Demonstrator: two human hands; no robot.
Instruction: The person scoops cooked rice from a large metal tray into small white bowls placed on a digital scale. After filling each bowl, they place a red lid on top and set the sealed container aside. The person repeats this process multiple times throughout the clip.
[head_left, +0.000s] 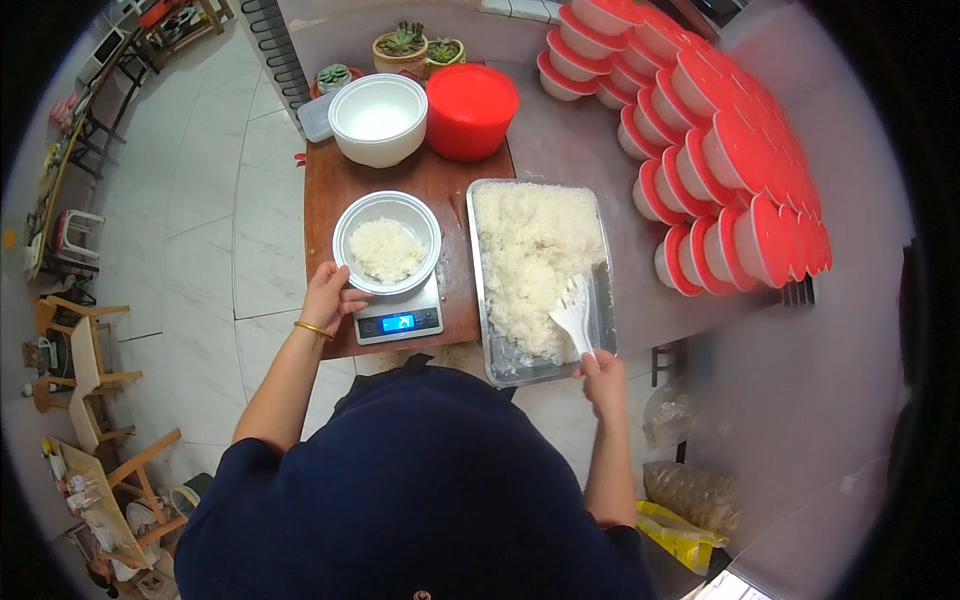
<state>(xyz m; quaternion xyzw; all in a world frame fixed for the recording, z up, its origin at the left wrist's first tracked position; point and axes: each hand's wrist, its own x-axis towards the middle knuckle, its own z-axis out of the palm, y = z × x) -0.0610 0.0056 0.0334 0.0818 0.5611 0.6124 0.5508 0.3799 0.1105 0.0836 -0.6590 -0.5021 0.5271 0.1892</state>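
Observation:
A white plastic bowl (426, 217) holding a mound of cooked rice (386, 249) sits on a digital kitchen scale (367, 328) with a lit blue display. My left hand (328, 294) has its thumb at the bowl's near-left rim and its fingers below that rim, above the scale. To the right, a shallow metal tray (604, 315) is largely filled with cooked rice (536, 247); bare metal shows along its near right side. My right hand (601, 375) grips the handle of a white plastic rice paddle (574, 315) with a pronged end. The paddle's head rests against the rice in the tray.
Behind the scale stand nested white bowls (379, 124) and a stack of red lids (472, 112). Potted succulents (401, 45) line the back edge. Many red-lidded bowls (697, 157) are piled at the right. The brown wooden board (319, 217) ends at the left above a tiled floor.

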